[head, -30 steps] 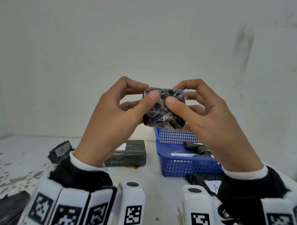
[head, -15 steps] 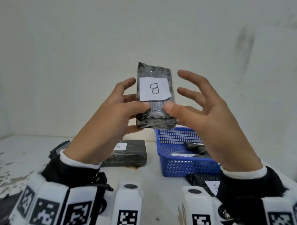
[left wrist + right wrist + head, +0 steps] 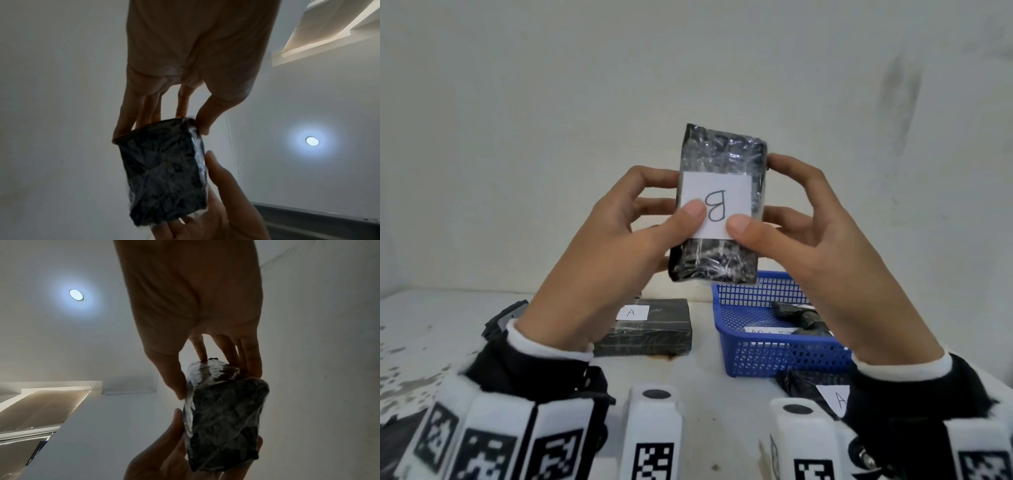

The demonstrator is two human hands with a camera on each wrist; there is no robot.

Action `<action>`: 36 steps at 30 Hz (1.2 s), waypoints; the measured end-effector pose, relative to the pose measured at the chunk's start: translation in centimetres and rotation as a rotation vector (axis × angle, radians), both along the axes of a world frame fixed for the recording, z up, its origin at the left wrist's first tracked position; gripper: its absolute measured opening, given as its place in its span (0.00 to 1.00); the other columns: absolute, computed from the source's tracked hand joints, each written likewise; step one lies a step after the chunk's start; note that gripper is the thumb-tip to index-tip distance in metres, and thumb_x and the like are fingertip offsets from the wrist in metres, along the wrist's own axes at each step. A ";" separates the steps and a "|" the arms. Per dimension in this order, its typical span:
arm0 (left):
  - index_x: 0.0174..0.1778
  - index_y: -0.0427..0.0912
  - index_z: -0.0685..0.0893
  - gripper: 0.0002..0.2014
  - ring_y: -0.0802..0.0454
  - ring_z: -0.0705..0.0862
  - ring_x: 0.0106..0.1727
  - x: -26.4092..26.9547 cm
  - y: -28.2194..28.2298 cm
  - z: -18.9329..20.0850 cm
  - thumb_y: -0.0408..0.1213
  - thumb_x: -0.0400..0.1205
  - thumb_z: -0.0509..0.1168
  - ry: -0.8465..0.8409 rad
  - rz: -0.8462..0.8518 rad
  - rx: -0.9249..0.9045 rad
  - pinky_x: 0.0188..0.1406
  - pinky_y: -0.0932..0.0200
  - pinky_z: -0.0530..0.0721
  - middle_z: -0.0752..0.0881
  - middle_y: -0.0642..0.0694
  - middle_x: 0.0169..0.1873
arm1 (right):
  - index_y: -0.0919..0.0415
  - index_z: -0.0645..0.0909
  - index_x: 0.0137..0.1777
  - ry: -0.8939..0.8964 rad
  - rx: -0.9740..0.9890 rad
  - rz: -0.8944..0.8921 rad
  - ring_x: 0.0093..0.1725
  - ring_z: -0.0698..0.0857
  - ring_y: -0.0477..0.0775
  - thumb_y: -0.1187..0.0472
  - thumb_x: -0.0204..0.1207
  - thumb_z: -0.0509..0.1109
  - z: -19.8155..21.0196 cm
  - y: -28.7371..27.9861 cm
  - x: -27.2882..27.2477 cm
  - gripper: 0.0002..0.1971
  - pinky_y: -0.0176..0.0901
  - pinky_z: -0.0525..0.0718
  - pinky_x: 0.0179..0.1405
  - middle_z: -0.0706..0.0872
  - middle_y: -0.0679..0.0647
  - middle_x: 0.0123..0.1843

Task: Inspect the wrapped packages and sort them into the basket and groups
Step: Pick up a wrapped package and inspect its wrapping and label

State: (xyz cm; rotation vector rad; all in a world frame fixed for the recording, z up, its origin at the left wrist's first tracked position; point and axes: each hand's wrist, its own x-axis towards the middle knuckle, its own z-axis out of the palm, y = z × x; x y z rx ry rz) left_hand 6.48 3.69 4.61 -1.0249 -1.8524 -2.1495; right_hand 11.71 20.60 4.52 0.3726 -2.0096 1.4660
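— How did the grip stand?

— Both hands pinched one package at the centre of the frame, in the air above the surface. The left hand had its thumb on the lower left of the paper label, fingers curled behind the left edge. The right hand mirrored it: thumb on the label's lower right, fingers round the right edge.

— And its long axis?

— Upright, top leaning slightly right, running up out of the two thumbs, so most of its length stood above the pinch. Neither hand was clearly nearer; they shared it.

— Which way from there?

— The blue basket sat directly below and to the right, under the right hand. A flat box lay lower left of the package, behind the left wrist. My guess is the right hand had the shorter path to the basket.

— Any writing?

— The held label read "B". The box's label read "A". Another dark package at the lower right, just in front of the basket, also showed "A". A paper slip in the basket carried writing too small to read.
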 end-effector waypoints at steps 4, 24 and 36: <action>0.57 0.44 0.80 0.22 0.48 0.91 0.45 0.2 -0.1 0.0 0.43 0.67 0.72 0.002 -0.040 -0.032 0.47 0.50 0.91 0.89 0.39 0.52 | 0.37 0.70 0.73 -0.019 -0.016 0.005 0.50 0.93 0.51 0.45 0.60 0.78 0.1 0.1 0.0 0.39 0.50 0.91 0.54 0.92 0.53 0.57; 0.52 0.57 0.81 0.15 0.53 0.90 0.37 -0.2 0.2 -0.1 0.55 0.71 0.65 0.071 0.109 -0.081 0.33 0.58 0.86 0.92 0.44 0.40 | 0.28 0.75 0.68 -0.001 0.110 -0.080 0.47 0.93 0.53 0.35 0.63 0.73 -0.3 -0.3 -0.4 0.29 0.56 0.90 0.56 0.93 0.51 0.50; 0.65 0.71 0.63 0.38 0.74 0.86 0.40 -1.2 -0.2 -1.2 0.59 0.63 0.77 0.165 0.121 -0.567 0.35 0.80 0.79 0.88 0.67 0.41 | 0.51 0.78 0.49 -0.009 -0.172 -0.138 0.42 0.93 0.55 0.47 0.73 0.77 -0.9 1.1 -1.7 0.13 0.52 0.92 0.39 0.89 0.59 0.51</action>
